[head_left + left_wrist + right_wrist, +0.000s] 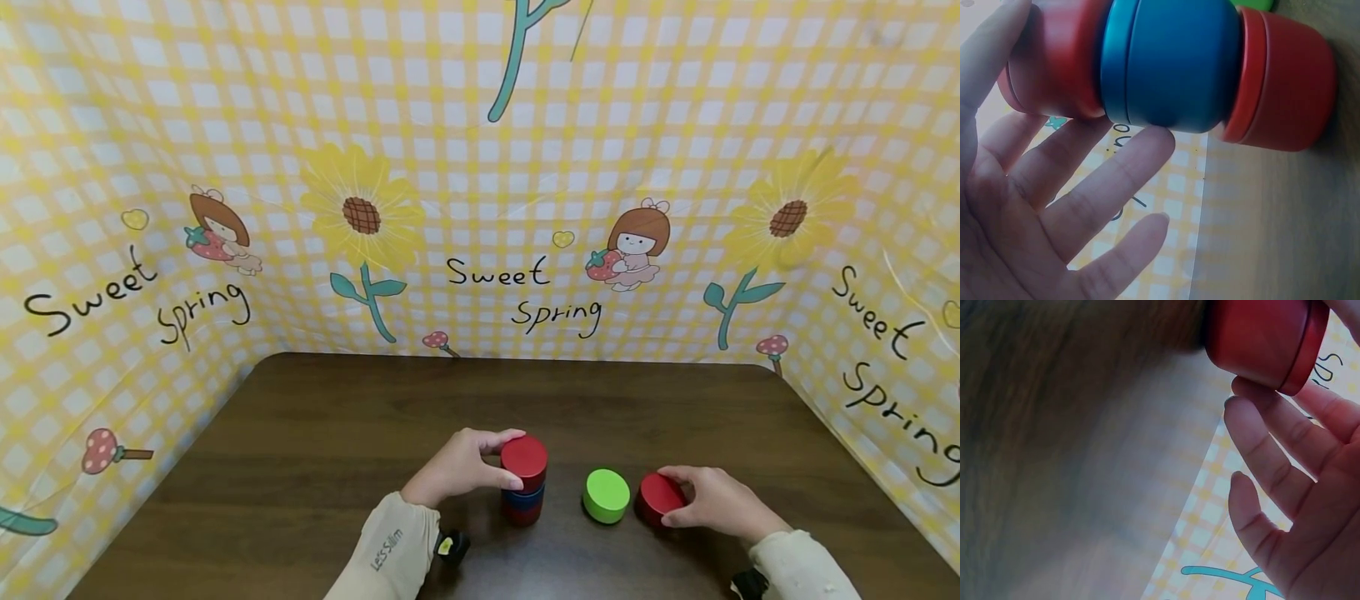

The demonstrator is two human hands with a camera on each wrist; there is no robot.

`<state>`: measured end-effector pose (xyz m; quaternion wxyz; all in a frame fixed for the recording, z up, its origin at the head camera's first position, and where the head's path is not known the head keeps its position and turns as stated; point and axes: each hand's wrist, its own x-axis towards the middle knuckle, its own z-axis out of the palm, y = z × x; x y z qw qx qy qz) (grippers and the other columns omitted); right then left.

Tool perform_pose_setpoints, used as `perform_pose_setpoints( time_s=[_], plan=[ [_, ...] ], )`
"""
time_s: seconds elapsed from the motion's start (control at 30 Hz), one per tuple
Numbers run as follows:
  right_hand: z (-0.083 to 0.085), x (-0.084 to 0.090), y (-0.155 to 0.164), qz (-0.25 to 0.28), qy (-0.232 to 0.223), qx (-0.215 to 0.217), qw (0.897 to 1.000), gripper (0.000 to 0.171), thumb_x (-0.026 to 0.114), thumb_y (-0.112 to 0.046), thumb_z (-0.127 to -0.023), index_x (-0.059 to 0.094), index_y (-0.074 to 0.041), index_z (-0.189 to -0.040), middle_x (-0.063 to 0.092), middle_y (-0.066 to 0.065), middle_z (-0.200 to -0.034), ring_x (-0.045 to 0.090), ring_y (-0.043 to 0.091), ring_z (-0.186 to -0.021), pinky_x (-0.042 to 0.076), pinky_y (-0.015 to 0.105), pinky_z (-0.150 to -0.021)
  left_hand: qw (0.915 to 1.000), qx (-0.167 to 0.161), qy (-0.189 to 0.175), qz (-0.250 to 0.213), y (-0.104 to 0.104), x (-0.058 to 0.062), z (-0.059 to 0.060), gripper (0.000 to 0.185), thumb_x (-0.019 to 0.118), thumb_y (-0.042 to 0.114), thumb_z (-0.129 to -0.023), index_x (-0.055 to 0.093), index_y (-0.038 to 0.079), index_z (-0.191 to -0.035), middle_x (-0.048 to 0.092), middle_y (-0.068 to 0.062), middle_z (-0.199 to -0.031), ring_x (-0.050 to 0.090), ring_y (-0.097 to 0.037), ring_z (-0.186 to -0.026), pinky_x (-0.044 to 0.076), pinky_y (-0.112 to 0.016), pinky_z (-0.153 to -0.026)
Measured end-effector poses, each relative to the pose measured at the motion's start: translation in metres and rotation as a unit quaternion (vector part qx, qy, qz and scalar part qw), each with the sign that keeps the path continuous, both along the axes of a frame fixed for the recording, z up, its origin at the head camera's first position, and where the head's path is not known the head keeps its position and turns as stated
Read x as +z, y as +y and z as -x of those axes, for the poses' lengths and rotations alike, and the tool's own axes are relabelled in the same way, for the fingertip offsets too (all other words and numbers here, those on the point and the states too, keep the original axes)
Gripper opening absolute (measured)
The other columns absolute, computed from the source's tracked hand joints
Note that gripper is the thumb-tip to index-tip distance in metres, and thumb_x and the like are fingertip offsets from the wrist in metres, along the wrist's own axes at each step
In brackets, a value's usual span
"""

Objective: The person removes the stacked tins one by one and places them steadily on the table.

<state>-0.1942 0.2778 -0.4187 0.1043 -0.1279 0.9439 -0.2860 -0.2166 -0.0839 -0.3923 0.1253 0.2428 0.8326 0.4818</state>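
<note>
Three small round lidded tins stand in a stack near the middle of the table: a red tin (524,460) on top, a blue tin (1172,62) in the middle and another red tin (1297,81) at the bottom. My left hand (463,468) grips the top one from the left, thumb in front and fingers behind. To the right, my right hand (716,502) holds a separate red tin (660,498) between thumb and fingers. In the right wrist view this tin (1260,340) is close over the tabletop, its lid toward the palm.
A bright green tin (606,495) stands between the stack and the right hand's tin. The dark wooden table (360,408) is surrounded by a yellow checked cloth (480,183) at the back and sides.
</note>
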Motion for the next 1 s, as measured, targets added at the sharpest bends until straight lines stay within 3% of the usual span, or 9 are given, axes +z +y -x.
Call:
perform_pose_setpoints(
  time_s=[0.2,0.4,0.77,1.0],
  plan=[
    [-0.002,0.0,0.002,0.009,-0.005,0.0,1.0,0.063,0.084,-0.023,-0.069,0.06,0.006,-0.12,0.065,0.006,-0.095,0.055,0.018,-0.08,0.045,0.033,-0.065,1.0,0.001,0.009,0.001,0.001,0.0,0.0,0.059,0.08,0.021,-0.079,0.058,0.01,-0.133,0.068,-0.009,-0.114,0.063,-0.022,-0.107,0.051,-0.038,-0.087],
    [0.0,0.002,0.01,0.018,0.017,0.038,0.999,0.062,0.082,-0.026,-0.073,0.06,0.007,-0.121,0.066,0.012,-0.104,0.058,0.02,-0.085,0.047,0.028,-0.066,0.9997,0.002,0.021,0.011,0.001,0.0,0.001,0.059,0.081,0.021,-0.078,0.06,0.01,-0.132,0.069,-0.008,-0.111,0.063,-0.021,-0.105,0.051,-0.034,-0.085],
    [0.004,0.025,0.007,0.021,0.021,0.039,0.999,0.063,0.081,-0.025,-0.076,0.057,0.007,-0.125,0.064,0.016,-0.107,0.06,0.023,-0.085,0.049,0.037,-0.068,0.9995,0.002,0.029,-0.01,0.002,-0.001,-0.004,0.06,0.08,0.022,-0.079,0.058,0.007,-0.133,0.067,-0.012,-0.115,0.065,-0.022,-0.1,0.054,-0.028,-0.077],
    [0.008,0.034,-0.001,0.032,0.03,0.07,0.997,0.061,0.078,-0.021,-0.079,0.055,0.008,-0.127,0.062,0.021,-0.111,0.056,0.018,-0.082,0.048,0.03,-0.067,0.9993,0.005,0.036,-0.012,0.002,0.001,-0.005,0.061,0.08,0.02,-0.079,0.057,0.005,-0.133,0.065,-0.014,-0.118,0.065,-0.023,-0.1,0.054,-0.03,-0.078]
  ],
)
